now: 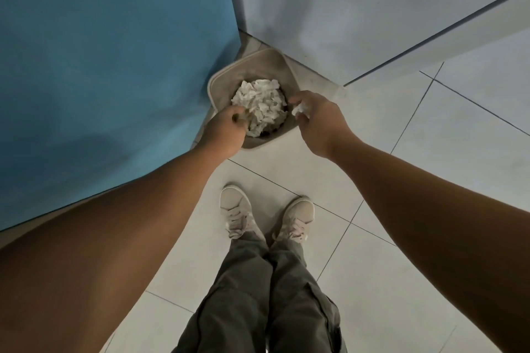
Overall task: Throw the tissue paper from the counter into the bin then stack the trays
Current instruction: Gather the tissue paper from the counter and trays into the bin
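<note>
No text, label, brand, number or sign can be read anywhere in view, neither on the bin nor on the shoes.

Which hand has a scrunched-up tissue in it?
The right hand: it pinches a small white tissue wad. The left hand is over the tissue pile in the bin; whether it grips any is unclear.

Crumpled tissue paper, matt plastic bin, smooth glossy floor tiles

Dim, soft light (edges warped)
</note>
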The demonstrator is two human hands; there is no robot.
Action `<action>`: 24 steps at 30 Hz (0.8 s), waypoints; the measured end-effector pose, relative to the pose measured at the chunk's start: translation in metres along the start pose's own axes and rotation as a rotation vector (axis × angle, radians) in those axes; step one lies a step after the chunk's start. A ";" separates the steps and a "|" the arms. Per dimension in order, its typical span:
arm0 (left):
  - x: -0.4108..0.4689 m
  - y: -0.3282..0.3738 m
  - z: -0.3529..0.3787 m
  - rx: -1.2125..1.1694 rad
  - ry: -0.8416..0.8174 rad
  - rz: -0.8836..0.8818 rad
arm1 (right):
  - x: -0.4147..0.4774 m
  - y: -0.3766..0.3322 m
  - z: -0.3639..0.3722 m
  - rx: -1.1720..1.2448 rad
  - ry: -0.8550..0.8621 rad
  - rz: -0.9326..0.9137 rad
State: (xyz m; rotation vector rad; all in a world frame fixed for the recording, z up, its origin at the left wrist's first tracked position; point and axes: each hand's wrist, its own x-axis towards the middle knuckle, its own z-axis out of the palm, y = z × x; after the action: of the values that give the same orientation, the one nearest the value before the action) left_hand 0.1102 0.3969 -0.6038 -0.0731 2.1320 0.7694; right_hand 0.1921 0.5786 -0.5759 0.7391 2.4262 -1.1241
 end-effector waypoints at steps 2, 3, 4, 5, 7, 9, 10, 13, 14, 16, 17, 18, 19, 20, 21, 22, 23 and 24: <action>0.000 -0.004 -0.010 0.016 0.037 0.027 | 0.013 -0.008 0.007 0.011 0.008 -0.016; 0.000 -0.005 -0.015 0.030 0.055 0.034 | 0.021 -0.011 0.012 0.001 0.005 -0.023; 0.000 -0.005 -0.018 0.050 0.071 0.041 | 0.029 -0.012 0.017 -0.014 -0.007 -0.024; -0.002 -0.004 -0.020 0.073 0.082 0.042 | 0.035 -0.013 0.023 -0.034 -0.029 -0.020; -0.005 0.000 -0.024 0.114 0.097 0.060 | 0.043 -0.009 0.034 -0.091 -0.100 0.005; -0.008 0.005 -0.027 0.130 0.104 0.084 | 0.040 -0.003 0.040 -0.179 -0.157 0.046; -0.010 0.008 -0.029 0.138 0.108 0.099 | 0.035 -0.002 0.039 -0.210 -0.161 0.060; -0.025 0.022 -0.036 0.177 0.136 0.155 | 0.009 -0.003 0.026 -0.248 -0.116 0.029; -0.033 0.029 -0.039 0.191 0.157 0.184 | 0.000 -0.005 0.018 -0.255 -0.094 0.007; -0.050 0.044 -0.045 0.230 0.199 0.249 | -0.020 -0.014 -0.001 -0.264 -0.057 -0.015; -0.061 0.052 -0.049 0.250 0.216 0.280 | -0.030 -0.021 -0.012 -0.264 -0.042 -0.018; -0.072 0.061 -0.053 0.265 0.230 0.314 | -0.039 -0.029 -0.023 -0.264 -0.024 -0.027; -0.083 0.069 -0.056 0.279 0.241 0.352 | -0.048 -0.037 -0.035 -0.263 -0.006 -0.039; -0.095 0.077 -0.060 0.294 0.250 0.392 | -0.057 -0.046 -0.047 -0.263 0.017 -0.056; -0.108 0.086 -0.064 0.310 0.259 0.423 | -0.065 -0.056 -0.059 -0.260 0.036 -0.075; -0.122 0.095 -0.068 0.324 0.269 0.445 | -0.075 -0.066 -0.071 -0.256 0.055 -0.094; -0.136 0.103 -0.072 0.330 0.279 0.457 | -0.085 -0.077 -0.084 -0.252 0.073 -0.112; -0.151 0.113 -0.077 0.325 0.290 0.468 | -0.095 -0.088 -0.097 -0.250 0.089 -0.132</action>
State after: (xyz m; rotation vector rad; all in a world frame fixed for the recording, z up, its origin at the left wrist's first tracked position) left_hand 0.1177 0.4143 -0.4009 0.5324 2.5660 0.6906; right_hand 0.2054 0.5773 -0.4147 0.5681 2.6598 -0.8257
